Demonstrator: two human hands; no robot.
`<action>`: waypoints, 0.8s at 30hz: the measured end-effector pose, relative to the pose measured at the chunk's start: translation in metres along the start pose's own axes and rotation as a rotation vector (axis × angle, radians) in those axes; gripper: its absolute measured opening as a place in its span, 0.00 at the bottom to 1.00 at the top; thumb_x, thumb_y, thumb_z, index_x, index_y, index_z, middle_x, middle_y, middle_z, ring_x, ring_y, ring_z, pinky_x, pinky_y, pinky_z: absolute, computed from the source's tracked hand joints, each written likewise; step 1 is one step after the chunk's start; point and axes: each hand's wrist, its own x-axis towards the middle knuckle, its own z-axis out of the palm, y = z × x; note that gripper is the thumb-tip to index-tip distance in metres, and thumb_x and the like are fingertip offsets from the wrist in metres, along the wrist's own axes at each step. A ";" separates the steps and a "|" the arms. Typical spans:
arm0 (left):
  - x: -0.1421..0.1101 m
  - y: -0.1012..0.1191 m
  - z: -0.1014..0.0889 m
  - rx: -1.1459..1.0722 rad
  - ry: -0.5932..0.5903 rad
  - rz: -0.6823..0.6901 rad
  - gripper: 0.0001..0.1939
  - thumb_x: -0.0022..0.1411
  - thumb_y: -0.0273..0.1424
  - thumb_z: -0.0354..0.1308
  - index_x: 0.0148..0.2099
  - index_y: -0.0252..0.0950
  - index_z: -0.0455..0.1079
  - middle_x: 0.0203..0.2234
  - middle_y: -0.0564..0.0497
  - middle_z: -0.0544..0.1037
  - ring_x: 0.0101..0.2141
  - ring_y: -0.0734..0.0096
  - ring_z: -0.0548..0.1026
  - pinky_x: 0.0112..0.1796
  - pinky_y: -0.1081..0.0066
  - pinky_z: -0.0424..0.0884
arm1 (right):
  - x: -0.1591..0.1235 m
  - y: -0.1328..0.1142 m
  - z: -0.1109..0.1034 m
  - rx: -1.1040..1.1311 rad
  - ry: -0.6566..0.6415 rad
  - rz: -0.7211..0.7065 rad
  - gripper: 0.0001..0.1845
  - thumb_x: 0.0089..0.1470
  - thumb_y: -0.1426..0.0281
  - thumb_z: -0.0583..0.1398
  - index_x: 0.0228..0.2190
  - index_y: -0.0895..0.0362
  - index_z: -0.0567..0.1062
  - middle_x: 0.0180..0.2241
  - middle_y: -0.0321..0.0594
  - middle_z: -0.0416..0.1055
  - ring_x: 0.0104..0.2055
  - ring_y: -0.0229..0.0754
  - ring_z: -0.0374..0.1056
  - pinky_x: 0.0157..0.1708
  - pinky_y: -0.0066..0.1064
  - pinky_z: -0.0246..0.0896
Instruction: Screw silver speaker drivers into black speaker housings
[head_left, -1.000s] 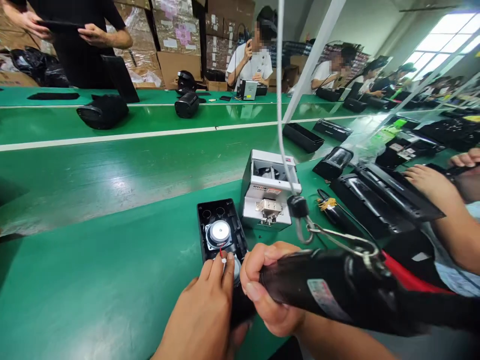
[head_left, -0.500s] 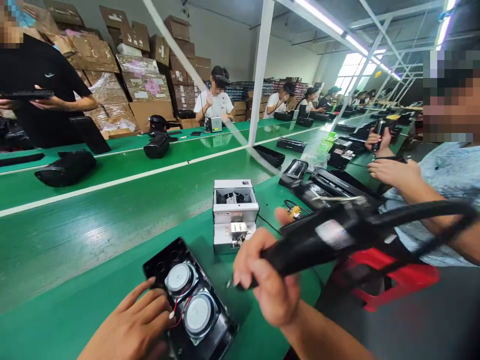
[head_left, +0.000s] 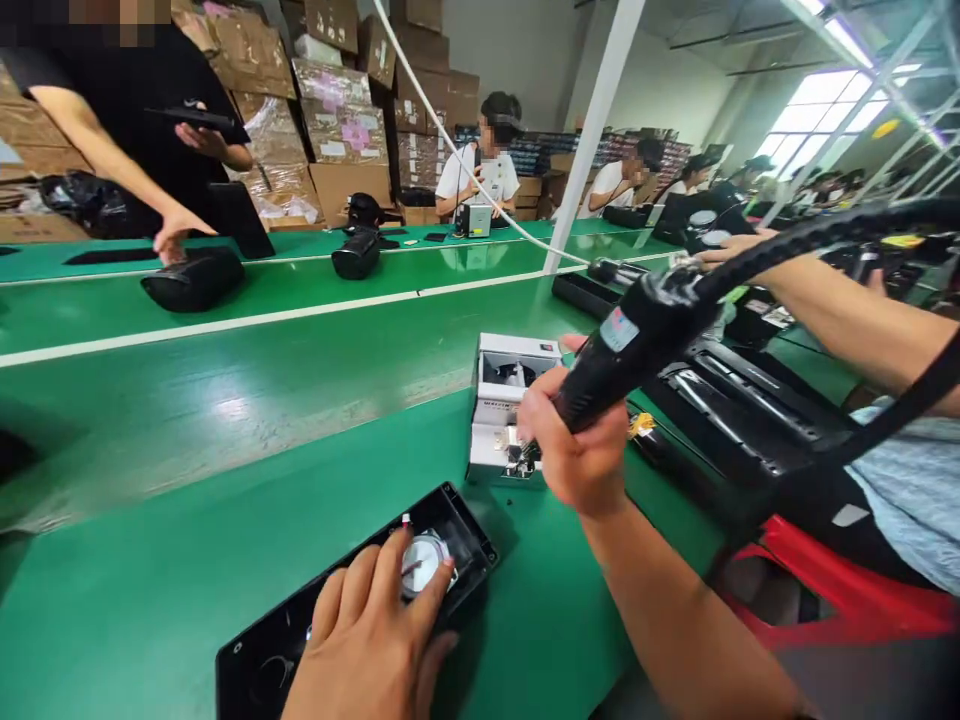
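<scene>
My right hand (head_left: pixel 581 440) is wrapped round a black electric screwdriver (head_left: pixel 619 350), its cable trailing off to the right. The driver's lower end points down at the front outlet of a grey screw feeder (head_left: pixel 514 405); the hand hides the tip and part of the feeder. Lower down, my left hand (head_left: pixel 367 620) grips a black speaker housing (head_left: pixel 469 540) lying open and slanted on the green table. Its fingers reach inside across a round speaker driver (head_left: pixel 424 560), while the thumb is at the near side. A small white connector (head_left: pixel 406 520) shows by a fingertip. The hand covers much of the housing's middle.
A green conveyor belt (head_left: pixel 337 370) runs behind the work table. Black housings (head_left: pixel 750 400) lie at the right, near a co-worker's outstretched arm (head_left: pixel 847 300). A red stool (head_left: pixel 832 590) stands at lower right. Across the belt, a person in black touches a black speaker (head_left: pixel 195 278).
The housing has turned, its far end now pointing right, and my left hand has shifted right onto it. My right hand has brought the screwdriver up to the screw feeder. The view has swung left.
</scene>
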 end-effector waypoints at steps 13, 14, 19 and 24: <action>0.000 -0.004 -0.005 -0.175 -0.052 -0.097 0.27 0.66 0.44 0.63 0.66 0.49 0.74 0.73 0.35 0.62 0.64 0.38 0.71 0.59 0.40 0.71 | -0.079 -0.049 0.015 0.329 -0.095 0.082 0.27 0.67 0.66 0.65 0.61 0.35 0.64 0.28 0.29 0.66 0.21 0.37 0.64 0.22 0.35 0.67; 0.001 -0.003 -0.006 -0.184 -0.053 -0.110 0.27 0.66 0.45 0.64 0.66 0.49 0.74 0.73 0.34 0.61 0.65 0.38 0.71 0.59 0.40 0.71 | -0.082 -0.043 0.018 0.314 -0.108 0.078 0.27 0.67 0.66 0.64 0.62 0.35 0.64 0.28 0.29 0.65 0.21 0.37 0.63 0.22 0.34 0.66; 0.001 0.001 -0.008 -0.207 -0.051 -0.134 0.26 0.66 0.43 0.64 0.65 0.47 0.75 0.72 0.33 0.63 0.65 0.37 0.70 0.61 0.39 0.69 | -0.092 -0.019 0.026 0.309 -0.093 0.091 0.25 0.67 0.68 0.62 0.61 0.38 0.65 0.27 0.29 0.63 0.21 0.37 0.62 0.22 0.32 0.66; 0.002 -0.002 -0.008 -0.197 -0.022 -0.109 0.27 0.65 0.40 0.64 0.65 0.45 0.76 0.70 0.31 0.66 0.63 0.36 0.72 0.58 0.39 0.72 | -0.095 -0.014 0.024 0.361 -0.106 0.124 0.28 0.67 0.71 0.62 0.63 0.38 0.64 0.29 0.29 0.65 0.23 0.36 0.63 0.25 0.31 0.66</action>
